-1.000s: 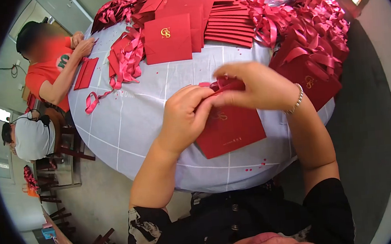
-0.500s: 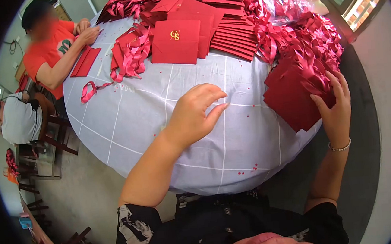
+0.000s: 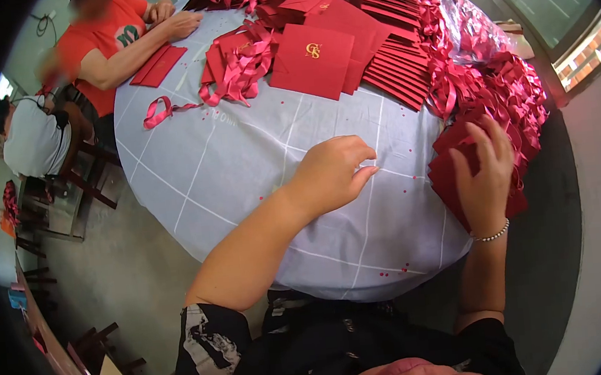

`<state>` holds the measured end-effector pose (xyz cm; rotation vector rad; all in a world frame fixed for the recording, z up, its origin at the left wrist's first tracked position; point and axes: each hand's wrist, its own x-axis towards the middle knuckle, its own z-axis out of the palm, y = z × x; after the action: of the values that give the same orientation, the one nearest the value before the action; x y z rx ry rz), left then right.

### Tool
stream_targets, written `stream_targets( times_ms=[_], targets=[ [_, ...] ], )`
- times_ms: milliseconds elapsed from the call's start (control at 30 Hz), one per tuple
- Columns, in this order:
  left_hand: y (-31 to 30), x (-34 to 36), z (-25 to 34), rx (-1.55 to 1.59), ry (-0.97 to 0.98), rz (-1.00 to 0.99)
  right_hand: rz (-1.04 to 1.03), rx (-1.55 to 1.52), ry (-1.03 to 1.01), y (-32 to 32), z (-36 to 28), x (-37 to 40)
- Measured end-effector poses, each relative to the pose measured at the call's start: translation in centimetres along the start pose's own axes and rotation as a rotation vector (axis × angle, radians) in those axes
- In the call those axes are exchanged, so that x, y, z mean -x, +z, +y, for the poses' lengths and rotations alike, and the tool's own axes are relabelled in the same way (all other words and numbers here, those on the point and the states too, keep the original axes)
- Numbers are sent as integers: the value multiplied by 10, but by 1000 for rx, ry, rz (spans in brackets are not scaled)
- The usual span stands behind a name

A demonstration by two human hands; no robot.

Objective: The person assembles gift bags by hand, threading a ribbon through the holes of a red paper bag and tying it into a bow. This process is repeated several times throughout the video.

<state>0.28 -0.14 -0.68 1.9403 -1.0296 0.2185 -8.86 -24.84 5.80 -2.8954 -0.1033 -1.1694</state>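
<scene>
My left hand [image 3: 331, 172] hovers over the pale tablecloth [image 3: 241, 157] with fingers loosely curled and nothing in it. My right hand [image 3: 484, 175] lies flat, fingers spread, on a pile of red ribboned envelopes [image 3: 454, 147] at the table's right edge. A red envelope with a gold logo [image 3: 312, 61] lies at the far middle, on top of a fanned stack of red envelopes [image 3: 390, 65]. Loose pink-red ribbons [image 3: 237, 70] lie to its left.
A person in an orange shirt [image 3: 113, 43] sits at the far left with red envelopes [image 3: 157, 64] under their hands. Another person in white [image 3: 32, 139] sits lower left. Ribboned envelopes [image 3: 513, 90] heap along the right rim. Small red paper dots speckle the cloth.
A second ago both hands worked a ribbon on a red envelope at the table's middle. My right hand carried it to the right pile and now presses there; my left hand stays empty.
</scene>
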Motion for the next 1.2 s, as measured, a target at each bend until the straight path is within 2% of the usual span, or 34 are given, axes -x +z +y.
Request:
stream_targets(
  times_ms=[67,133,200,333,433,467,500,567,633,700,767,833,867,967,1000,1033,1100,1200],
  targets=[
    [1,0,2,-12,5,15,-94,-260,-53,12,-24,-10],
    [1,-1,2,-26,15,25,-153,-385,-119,33,-45,-25],
    [-2,-2,1,-44,-80,-18,-178,-467,-130,63,-56,-50],
    [-1,-2,-7,-107,-106,33,-230,-461,-16,150,-49,-106],
    [3,0,-11,-57,-39,41,-213,-271,-41,189,-49,-149],
    [4,1,-11,-63,-42,58,-341,-259,16,192,-50,-162],
    [5,1,-11,-75,-47,20,-337,-262,-1,193,-56,-173],
    [7,1,-12,-92,-57,-28,-467,-115,49,195,-67,-190],
    [6,1,-12,-101,-61,-21,-462,-94,49,201,-74,-201],
    [6,0,-13,-105,-64,-18,-632,17,80,204,-77,-209],
    [6,0,-14,-111,-72,-14,-606,-2,80,210,-75,-207],
    [8,1,-14,-112,-69,-17,-734,-174,5,208,-72,-205],
    [9,1,-13,-116,-60,-22,-605,-230,-26,204,-68,-198],
    [12,2,-14,-120,-59,-47,-601,-190,-36,206,-52,-208],
    [12,2,-14,-119,-56,-42,-431,-125,-121,204,-49,-205],
    [11,3,-14,-120,-53,-51,-429,-121,-124,203,-46,-206],
    [11,2,-13,-120,-44,-57,-674,-208,5,199,-40,-210],
    [11,1,-14,-128,-58,-108,-713,-253,-5,205,-41,-198]
  ],
)
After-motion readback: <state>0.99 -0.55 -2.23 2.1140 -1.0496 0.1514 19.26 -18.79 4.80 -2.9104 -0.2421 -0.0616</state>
